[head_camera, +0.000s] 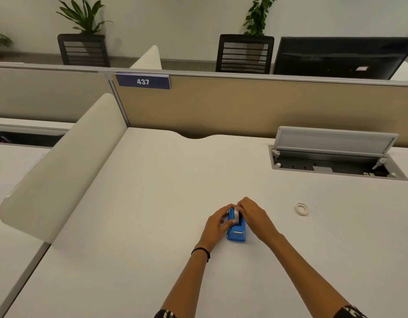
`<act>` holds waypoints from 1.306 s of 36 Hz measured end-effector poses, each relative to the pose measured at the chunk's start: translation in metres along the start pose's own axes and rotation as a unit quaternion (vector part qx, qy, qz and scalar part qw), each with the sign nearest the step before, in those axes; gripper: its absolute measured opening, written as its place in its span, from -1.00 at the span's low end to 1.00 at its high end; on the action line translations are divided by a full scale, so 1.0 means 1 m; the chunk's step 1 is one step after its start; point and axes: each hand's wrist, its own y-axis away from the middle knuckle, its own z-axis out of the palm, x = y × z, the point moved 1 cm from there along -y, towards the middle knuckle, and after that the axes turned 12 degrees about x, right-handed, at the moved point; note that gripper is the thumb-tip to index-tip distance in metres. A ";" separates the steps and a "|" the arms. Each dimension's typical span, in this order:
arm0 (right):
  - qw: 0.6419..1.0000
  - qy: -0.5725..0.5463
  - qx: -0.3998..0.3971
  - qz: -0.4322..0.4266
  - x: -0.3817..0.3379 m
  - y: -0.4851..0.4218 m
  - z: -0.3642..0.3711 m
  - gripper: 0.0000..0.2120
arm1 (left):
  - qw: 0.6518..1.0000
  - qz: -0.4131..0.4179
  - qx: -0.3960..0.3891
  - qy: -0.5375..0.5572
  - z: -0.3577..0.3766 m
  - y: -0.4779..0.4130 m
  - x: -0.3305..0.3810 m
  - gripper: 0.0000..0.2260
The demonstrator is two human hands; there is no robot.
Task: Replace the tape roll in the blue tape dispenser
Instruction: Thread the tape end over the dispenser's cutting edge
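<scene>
Left hand (218, 223) braced on blue tape dispenser (236, 228), steadying it. Right hand (252, 214) pinching tape roll (236, 215) in its cradle. Spare roll (301, 208) well right.

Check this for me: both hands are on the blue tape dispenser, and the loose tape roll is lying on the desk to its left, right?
Not quite. The head view shows the loose tape roll lying on the desk to the right of the blue tape dispenser, not the left. The rest holds: the left hand and right hand are both on the dispenser.
</scene>
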 end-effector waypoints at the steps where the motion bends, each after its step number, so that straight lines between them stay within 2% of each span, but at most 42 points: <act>1: 1.000 -0.019 0.013 0.015 0.001 0.000 -0.001 -0.88 | 1.000 -0.001 0.000 0.000 0.001 0.000 -0.001 -0.64; 5: 0.994 -0.082 0.041 0.067 0.003 0.002 -0.004 -0.87 | 1.000 -0.002 0.002 -0.001 0.002 0.000 -0.003 -0.63; 9: 0.991 -0.111 0.026 0.072 0.003 0.004 -0.005 -0.90 | 1.000 -0.004 0.004 0.001 0.002 0.000 -0.002 -0.64; 16: 0.989 -0.117 0.057 0.075 0.002 0.002 -0.002 -0.96 | 1.000 -0.001 0.002 -0.005 0.002 0.000 -0.004 -0.64; 19: 0.990 -0.101 0.061 0.073 0.001 0.002 -0.002 -0.93 | 1.000 0.000 0.001 -0.008 0.001 0.000 -0.004 -0.63; 25: 1.000 0.004 0.008 0.012 -0.004 0.002 0.000 -0.85 | 1.000 -0.002 0.005 -0.011 0.002 0.000 -0.004 -0.59; 27: 0.999 -0.003 0.011 0.030 -0.005 0.000 0.000 -0.85 | 1.000 -0.003 0.005 -0.011 0.002 0.000 -0.003 -0.59; 31: 0.985 -0.104 0.045 0.130 -0.007 0.000 0.001 -0.88 | 1.000 -0.005 0.005 -0.007 0.002 0.001 -0.003 -0.61; 34: 0.977 -0.137 0.050 0.157 -0.007 -0.002 0.003 -0.85 | 1.000 -0.004 0.008 -0.006 0.001 0.001 -0.001 -0.62; 41: 0.984 -0.133 0.016 0.118 -0.001 -0.003 -0.006 -0.88 | 1.000 0.006 -0.001 -0.016 0.000 0.001 -0.003 -0.60; 44: 0.984 -0.142 0.015 0.106 0.001 -0.001 -0.006 -0.97 | 1.000 0.004 0.001 -0.015 0.000 0.001 -0.001 -0.61; 47: 0.985 -0.135 0.023 0.103 0.001 0.000 -0.006 -0.94 | 1.000 0.004 0.006 -0.014 0.000 0.000 0.001 -0.63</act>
